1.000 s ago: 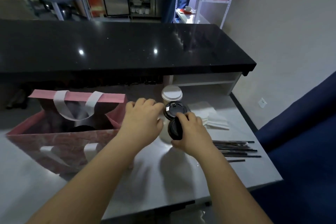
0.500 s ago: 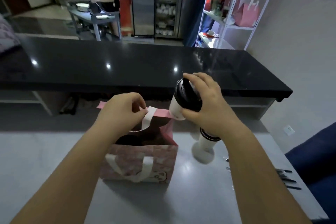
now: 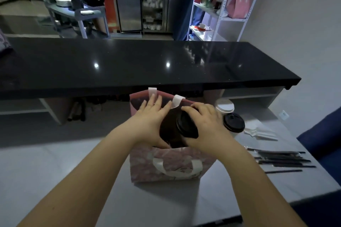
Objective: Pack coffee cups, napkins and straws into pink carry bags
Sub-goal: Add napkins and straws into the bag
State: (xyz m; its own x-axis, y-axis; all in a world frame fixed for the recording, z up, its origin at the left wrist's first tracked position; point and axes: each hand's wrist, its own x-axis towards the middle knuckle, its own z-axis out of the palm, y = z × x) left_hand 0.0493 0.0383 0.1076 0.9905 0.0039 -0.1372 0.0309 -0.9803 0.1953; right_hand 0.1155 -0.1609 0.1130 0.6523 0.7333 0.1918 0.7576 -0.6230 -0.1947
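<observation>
Two surfaces fill most of my feed: a long black counter (image 3: 147, 64) across the back and, below it, the grey bench (image 3: 55, 180) I am working over. Midway along the bench stands the pink carry bag (image 3: 144, 169), upright, mouth open, with a white handle (image 3: 177, 168) folded down its near face. My left hand (image 3: 149, 123) lies with fingers straight and spread against the bag's far wall, thumb down by the near rim, gripping nothing (its palm spans the left half of the opening). My right hand (image 3: 206, 125) is curled over the coffee cup (image 3: 184, 125), fingers wrapped round its black lid, and the cup sits tilted in the bag's mouth, its body hidden from me. Just right of the bag, toward the bench's far edge, two more cups stand close together: a white-lidded cup (image 3: 225, 106) behind and a dark-lidded cup (image 3: 234, 123) in front of it; I cannot tell whether they touch. Past them, toward the far right corner, lie the napkins (image 3: 260, 132), white, in a loose stack. Along the right edge lie the straws (image 3: 280, 158), dark and thin, roughly parallel, one a little apart nearer the front edge.
</observation>
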